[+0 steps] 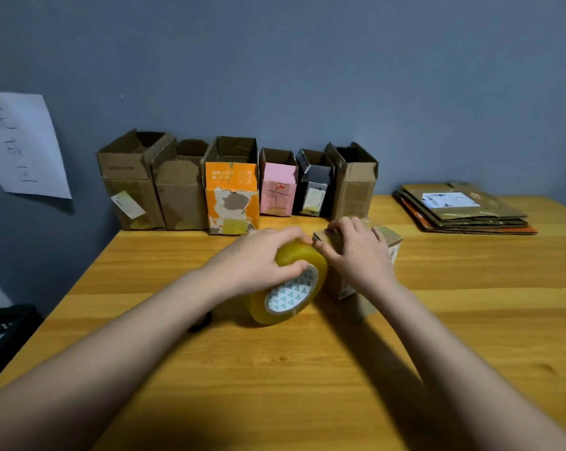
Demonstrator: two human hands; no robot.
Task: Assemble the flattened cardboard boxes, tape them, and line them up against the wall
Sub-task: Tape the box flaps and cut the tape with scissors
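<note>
The left hand (262, 255) grips the tape roll (290, 283) — fingers curled over the top of the roll, thumb on the near face by the core. The roll stands tilted on its edge on the wooden table (275, 385), its patterned white core facing the camera. Just right of it, touching or nearly so, is the small cardboard box (381, 242) being worked on; the right hand (360, 255) lies over the box top and hides most of it. Its fingertips pinch or press at the box's upper left edge, where the roll meets the box. Whether they hold a tape end cannot be told — the clear tape is not visible there.

Key relation: the box lies right of the roll, both at table centre, and any tape strip would have to run rightward across the box top, so the left hand pulls away while the right anchors. That is a judgement.

The small box is plain brown, with a white printed label on its right side and another low on the near face.

Six assembled boxes (233, 187) stand in a row touching the blue wall (307, 76), tops open. A stack of flattened boxes (464, 209) waits far right. So the task looks past halfway.
</note>
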